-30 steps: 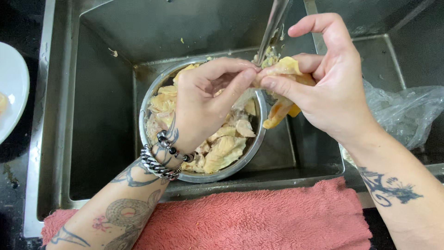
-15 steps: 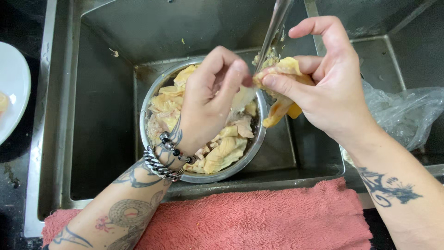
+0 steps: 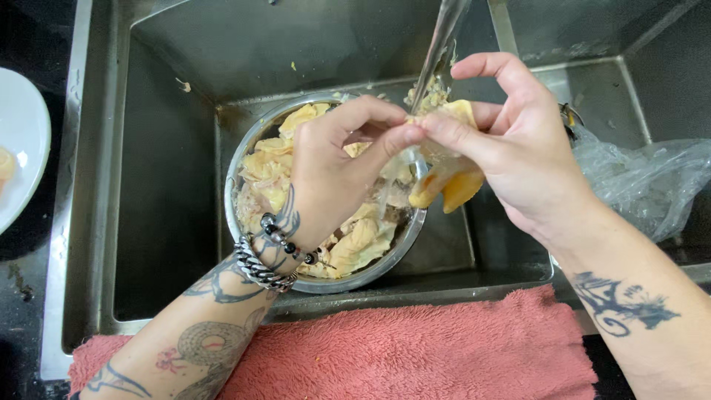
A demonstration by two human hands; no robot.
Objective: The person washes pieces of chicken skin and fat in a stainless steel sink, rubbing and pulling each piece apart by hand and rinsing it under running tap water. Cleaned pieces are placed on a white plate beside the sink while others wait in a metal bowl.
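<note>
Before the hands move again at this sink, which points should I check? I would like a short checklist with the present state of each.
1. Right hand grips the yellow chicken piece: ok.
2. Left hand pinches the same piece at its fingertips: ok.
3. Water stream falls onto the piece: ok.
4. Metal bowl of chicken pieces sits below the hands inside the sink: ok.
5. Plastic bag lies apart from the hands, to the right: ok.
6. Drain free of scraps: cannot tell, hidden by the bowl.
</note>
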